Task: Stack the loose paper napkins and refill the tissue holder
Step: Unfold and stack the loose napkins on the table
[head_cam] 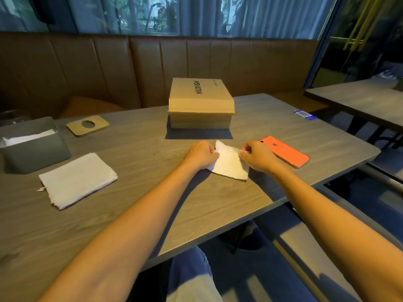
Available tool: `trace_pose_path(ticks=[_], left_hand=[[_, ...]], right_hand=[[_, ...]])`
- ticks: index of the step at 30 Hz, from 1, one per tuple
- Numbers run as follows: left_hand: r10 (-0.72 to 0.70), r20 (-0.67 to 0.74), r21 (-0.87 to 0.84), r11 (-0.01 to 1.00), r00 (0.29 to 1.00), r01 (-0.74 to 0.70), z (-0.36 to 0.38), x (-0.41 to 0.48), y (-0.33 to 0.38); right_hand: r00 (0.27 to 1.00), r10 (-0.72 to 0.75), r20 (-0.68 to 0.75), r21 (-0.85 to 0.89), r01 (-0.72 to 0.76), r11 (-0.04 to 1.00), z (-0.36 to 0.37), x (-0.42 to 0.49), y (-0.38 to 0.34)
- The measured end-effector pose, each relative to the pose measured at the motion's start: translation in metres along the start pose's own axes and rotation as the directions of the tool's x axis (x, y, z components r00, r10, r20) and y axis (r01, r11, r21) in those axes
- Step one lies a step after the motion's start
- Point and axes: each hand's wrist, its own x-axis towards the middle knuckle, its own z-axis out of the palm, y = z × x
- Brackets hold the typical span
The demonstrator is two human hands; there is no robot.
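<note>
Nearest on the grey table (152, 214), the stack of napkins (77, 179) lies at the left. Beyond it, the left hand (201, 155) and right hand (257, 156) each pinch an edge of one white napkin (230, 163) lying on the tabletop. An orange phone (285, 151) sits just right. Farther left stands the open tissue holder (32, 147), its lid (87, 125) beside it; a cardboard box (200, 103) sits behind.

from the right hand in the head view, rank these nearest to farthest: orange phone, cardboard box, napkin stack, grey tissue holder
Measured from the right hand:
1. Orange phone, just to its right, partly under it.
2. Cardboard box, ahead and slightly left, at the table's far edge.
3. Napkin stack, well off to the left.
4. Grey tissue holder, farthest, at the left edge beyond the stack.
</note>
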Motion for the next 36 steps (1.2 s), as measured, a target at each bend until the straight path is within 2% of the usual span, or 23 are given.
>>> trace_pose_path(ticks=[3, 6, 11, 14, 16, 22, 27, 32, 36], left_hand=[[-0.018, -0.009, -0.181, 0.983, 1.000, 0.016, -0.012, -0.006, -0.004], [-0.035, -0.098, -0.288, 0.958, 0.995, 0.005, -0.032, -0.020, -0.016], [-0.135, -0.278, -0.378, 0.926, 0.951, 0.021, -0.079, -0.050, -0.056], [-0.227, -0.367, -0.387, 0.919, 0.902, 0.074, -0.113, -0.073, -0.084], [-0.268, -0.408, -0.418, 0.905, 0.873, 0.082, -0.136, -0.091, -0.105], [-0.301, -0.536, -0.343, 0.931, 0.789, 0.123, -0.178, -0.143, -0.157], [-0.302, -0.595, -0.208, 0.953, 0.745, 0.220, -0.186, -0.172, -0.191], [-0.297, -0.551, -0.110, 0.952, 0.780, 0.286, -0.177, -0.185, -0.206], [-0.267, -0.527, 0.023, 0.944, 0.807, 0.328, -0.169, -0.188, -0.208]], right_hand=[[0.997, -0.003, -0.083, 0.187, 0.019, 0.982, 0.001, 0.000, -0.011], [0.993, -0.032, -0.109, 0.341, 0.068, 0.938, 0.006, 0.003, -0.036], [0.997, -0.074, 0.014, 0.507, 0.057, 0.860, 0.039, 0.007, -0.091], [0.990, -0.090, 0.105, 0.573, 0.014, 0.819, 0.059, 0.007, -0.137], [0.981, -0.144, 0.127, 0.609, 0.038, 0.793, 0.071, 0.005, -0.170], [0.953, -0.300, 0.028, 0.595, 0.225, 0.772, 0.112, -0.009, -0.251], [0.916, -0.399, 0.039, 0.539, 0.317, 0.780, 0.139, -0.019, -0.291], [0.862, -0.481, 0.157, 0.357, 0.405, 0.842, 0.157, -0.019, -0.298], [0.829, -0.532, 0.173, 0.332, 0.460, 0.824, 0.162, -0.021, -0.294]])
